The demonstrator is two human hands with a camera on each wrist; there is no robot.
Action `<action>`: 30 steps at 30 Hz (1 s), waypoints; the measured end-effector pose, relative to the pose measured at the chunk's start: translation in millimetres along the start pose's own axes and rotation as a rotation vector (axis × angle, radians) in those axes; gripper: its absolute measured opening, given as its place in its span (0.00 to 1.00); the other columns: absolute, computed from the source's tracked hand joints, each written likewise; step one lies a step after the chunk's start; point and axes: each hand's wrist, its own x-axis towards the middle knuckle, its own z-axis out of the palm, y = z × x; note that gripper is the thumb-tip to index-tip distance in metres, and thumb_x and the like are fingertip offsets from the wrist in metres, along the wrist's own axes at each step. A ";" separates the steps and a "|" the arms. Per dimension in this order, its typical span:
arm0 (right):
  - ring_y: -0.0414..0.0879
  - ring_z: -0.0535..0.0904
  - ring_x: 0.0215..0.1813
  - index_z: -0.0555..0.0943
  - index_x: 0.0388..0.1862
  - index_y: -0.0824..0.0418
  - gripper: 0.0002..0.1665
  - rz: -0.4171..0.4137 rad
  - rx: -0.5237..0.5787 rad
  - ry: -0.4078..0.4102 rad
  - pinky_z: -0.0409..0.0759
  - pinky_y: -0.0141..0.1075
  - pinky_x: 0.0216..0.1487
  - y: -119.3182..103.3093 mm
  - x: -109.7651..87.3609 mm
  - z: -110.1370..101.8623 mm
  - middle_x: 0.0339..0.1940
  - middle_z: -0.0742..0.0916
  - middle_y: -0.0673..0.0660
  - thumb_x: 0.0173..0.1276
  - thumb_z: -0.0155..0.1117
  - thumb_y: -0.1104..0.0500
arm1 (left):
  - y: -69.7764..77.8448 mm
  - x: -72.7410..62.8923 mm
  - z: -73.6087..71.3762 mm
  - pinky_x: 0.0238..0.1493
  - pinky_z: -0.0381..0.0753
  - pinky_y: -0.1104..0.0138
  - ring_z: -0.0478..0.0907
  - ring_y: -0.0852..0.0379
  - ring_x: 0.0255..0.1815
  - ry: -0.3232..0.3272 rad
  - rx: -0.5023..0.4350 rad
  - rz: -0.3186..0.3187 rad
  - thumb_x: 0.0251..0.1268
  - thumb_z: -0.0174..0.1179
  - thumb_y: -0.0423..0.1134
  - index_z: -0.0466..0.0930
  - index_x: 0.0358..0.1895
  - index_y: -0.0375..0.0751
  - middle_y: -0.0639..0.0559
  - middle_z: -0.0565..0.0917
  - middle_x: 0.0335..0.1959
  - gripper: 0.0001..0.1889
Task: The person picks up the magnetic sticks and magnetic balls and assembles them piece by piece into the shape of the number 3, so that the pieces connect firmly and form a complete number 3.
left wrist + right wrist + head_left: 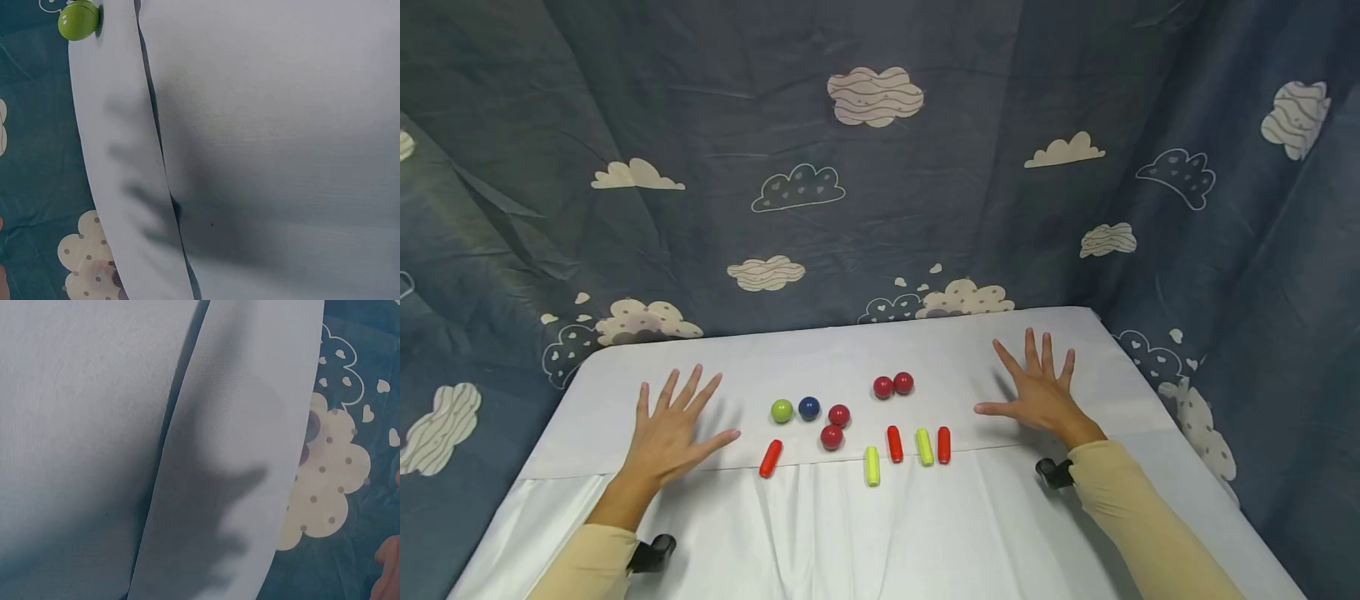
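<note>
I'm holding my left hand (667, 437) spread and empty, with the leftmost red cylinder (771, 458) lying to its right, long axis slanting away and rightward, nearer it than my right hand (1042, 398), likewise splayed and empty.

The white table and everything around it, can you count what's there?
Green ball: 1, green, leftmost ball.
Blue ball: 1, blue, beside the green one.
Red balls: 4, red, two beside the blue one, two farther back.
Red sticks: 3, red, one at left, two at right.
Yellow sticks: 2, yellow, by the right two red sticks.
White table: 1, white, under them all.
Backdrop: seemingly 1, dark blue with pale clouds, behind and beside the table.
Black devices: 2, black, at the wrists.
Sleeves: 2, beige, on the arms.
Left hand: 1, bare, above the table's left.
Right hand: 1, bare, above the table's right.
</note>
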 end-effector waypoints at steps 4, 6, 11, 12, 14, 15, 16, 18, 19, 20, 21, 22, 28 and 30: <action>0.68 0.18 0.72 0.48 0.78 0.53 0.71 0.001 0.007 -0.004 0.13 0.66 0.59 -0.1 0.3 0.7 0.75 0.34 0.71 0.44 0.63 0.21 | 3.6 3.5 -0.1 0.68 0.32 0.37 0.46 0.33 0.74 -0.016 -0.009 -0.002 0.54 0.54 0.71 0.57 0.74 0.48 0.37 0.55 0.75 0.47; 0.67 0.17 0.72 0.48 0.78 0.53 0.70 0.002 0.013 -0.003 0.13 0.66 0.59 -0.5 0.6 1.2 0.75 0.34 0.70 0.44 0.65 0.23 | 5.7 5.0 0.2 0.68 0.33 0.38 0.45 0.33 0.74 -0.031 -0.018 -0.007 0.54 0.54 0.71 0.56 0.74 0.48 0.37 0.54 0.75 0.48; 0.68 0.19 0.73 0.48 0.78 0.53 0.69 -0.010 0.025 0.011 0.11 0.64 0.58 -3.4 2.4 2.9 0.76 0.34 0.70 0.45 0.67 0.25 | 11.8 6.7 1.0 0.68 0.37 0.38 0.47 0.33 0.74 -0.039 -0.082 -0.017 0.55 0.56 0.69 0.57 0.74 0.46 0.37 0.55 0.75 0.47; 0.68 0.20 0.73 0.48 0.78 0.53 0.69 -0.012 0.024 0.015 0.11 0.64 0.58 -4.5 2.7 3.2 0.76 0.35 0.70 0.45 0.67 0.25 | 13.5 6.7 0.7 0.68 0.38 0.38 0.48 0.33 0.74 -0.036 -0.102 -0.018 0.55 0.57 0.68 0.58 0.74 0.46 0.37 0.55 0.75 0.47; 0.68 0.20 0.73 0.48 0.78 0.53 0.69 -0.017 0.028 0.017 0.12 0.65 0.59 -7.3 3.4 4.1 0.76 0.35 0.71 0.45 0.68 0.26 | 16.5 6.3 0.6 0.68 0.41 0.39 0.50 0.33 0.73 -0.030 -0.134 -0.020 0.55 0.58 0.67 0.58 0.73 0.45 0.36 0.57 0.74 0.46; 0.68 0.20 0.73 0.48 0.78 0.53 0.69 -0.018 0.032 0.018 0.13 0.65 0.59 -8.8 3.7 4.5 0.76 0.35 0.71 0.45 0.68 0.26 | 18.0 6.0 0.6 0.67 0.43 0.38 0.51 0.33 0.72 -0.029 -0.150 -0.021 0.55 0.58 0.66 0.59 0.73 0.45 0.36 0.57 0.74 0.46; 0.68 0.20 0.73 0.48 0.78 0.53 0.69 -0.018 0.038 0.016 0.13 0.65 0.59 -10.9 3.8 4.8 0.76 0.35 0.71 0.45 0.68 0.26 | 19.5 5.5 0.5 0.67 0.44 0.38 0.52 0.33 0.72 -0.031 -0.162 -0.023 0.55 0.59 0.65 0.59 0.73 0.45 0.36 0.57 0.74 0.45; 0.68 0.20 0.73 0.49 0.78 0.53 0.69 -0.020 0.058 0.018 0.14 0.65 0.60 -14.6 5.0 6.1 0.76 0.36 0.71 0.45 0.69 0.27 | 22.3 4.7 0.2 0.66 0.47 0.38 0.54 0.33 0.71 -0.040 -0.181 -0.030 0.56 0.59 0.64 0.58 0.73 0.45 0.36 0.58 0.74 0.45; 0.67 0.20 0.73 0.49 0.78 0.53 0.69 -0.024 0.070 0.019 0.14 0.65 0.60 -16.5 5.9 7.0 0.76 0.37 0.71 0.45 0.69 0.27 | 23.5 4.1 0.4 0.65 0.49 0.37 0.54 0.32 0.71 -0.045 -0.187 -0.035 0.56 0.59 0.64 0.58 0.73 0.44 0.36 0.58 0.73 0.45; 0.67 0.21 0.74 0.49 0.78 0.53 0.69 -0.025 0.077 0.020 0.14 0.65 0.60 -18.4 6.9 8.0 0.76 0.37 0.71 0.44 0.69 0.27 | 24.8 3.5 0.3 0.64 0.51 0.36 0.56 0.32 0.70 -0.048 -0.195 -0.039 0.57 0.59 0.63 0.58 0.73 0.44 0.35 0.58 0.73 0.45; 0.67 0.21 0.74 0.49 0.78 0.53 0.69 -0.028 0.091 0.022 0.14 0.65 0.60 -20.4 8.0 8.9 0.76 0.37 0.70 0.44 0.70 0.28 | 25.7 2.9 0.5 0.63 0.52 0.36 0.57 0.32 0.70 -0.051 -0.210 -0.044 0.57 0.59 0.63 0.58 0.73 0.44 0.35 0.58 0.73 0.44; 0.67 0.22 0.74 0.49 0.78 0.52 0.69 -0.030 0.097 0.025 0.15 0.65 0.61 -22.1 9.2 9.9 0.77 0.38 0.70 0.44 0.70 0.28 | 26.9 2.3 0.5 0.62 0.53 0.36 0.58 0.32 0.69 -0.052 -0.222 -0.048 0.57 0.60 0.62 0.58 0.73 0.44 0.35 0.59 0.73 0.44; 0.68 0.27 0.75 0.51 0.78 0.53 0.68 -0.058 0.144 0.039 0.22 0.67 0.64 -32.8 16.3 14.7 0.77 0.41 0.70 0.44 0.74 0.31 | 31.2 -1.7 4.7 0.59 0.59 0.36 0.64 0.32 0.65 -0.045 -0.314 -0.073 0.57 0.62 0.60 0.60 0.72 0.43 0.34 0.66 0.69 0.43; 0.69 0.30 0.75 0.52 0.78 0.53 0.68 -0.070 0.162 0.039 0.25 0.68 0.64 -36.5 18.7 15.5 0.77 0.42 0.70 0.44 0.74 0.32 | 32.3 -2.7 6.9 0.59 0.60 0.37 0.65 0.32 0.64 -0.053 -0.340 -0.086 0.57 0.62 0.60 0.61 0.72 0.42 0.34 0.67 0.67 0.42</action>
